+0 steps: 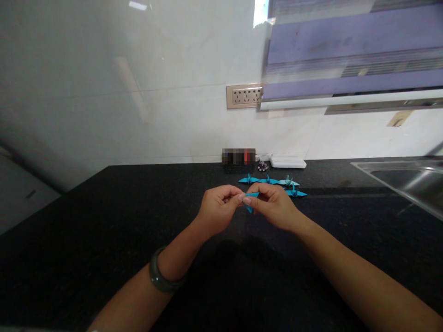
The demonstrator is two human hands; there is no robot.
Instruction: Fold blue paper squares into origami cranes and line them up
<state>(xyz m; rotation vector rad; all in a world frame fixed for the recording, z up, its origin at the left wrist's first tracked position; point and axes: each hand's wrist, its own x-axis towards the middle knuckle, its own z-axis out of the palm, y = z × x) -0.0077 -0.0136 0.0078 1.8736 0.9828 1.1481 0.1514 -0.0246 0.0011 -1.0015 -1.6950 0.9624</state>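
My left hand point(218, 207) and my right hand point(272, 205) meet over a black countertop point(104, 221), fingers pinched together on a small piece of folded blue paper point(249, 202). Most of the paper is hidden between the fingertips. A grey-green bangle point(159, 278) circles my left wrist. Just behind my hands lie several finished blue paper cranes point(273, 182) in a loose row on the counter.
A steel sink point(408, 182) is set into the counter at the right. Against the white wall stand a small dark box point(238, 157), a small dark patterned object point(263, 167) and a white flat case point(288, 162). A wall socket point(244, 96) and a window blind point(353, 60) sit above.
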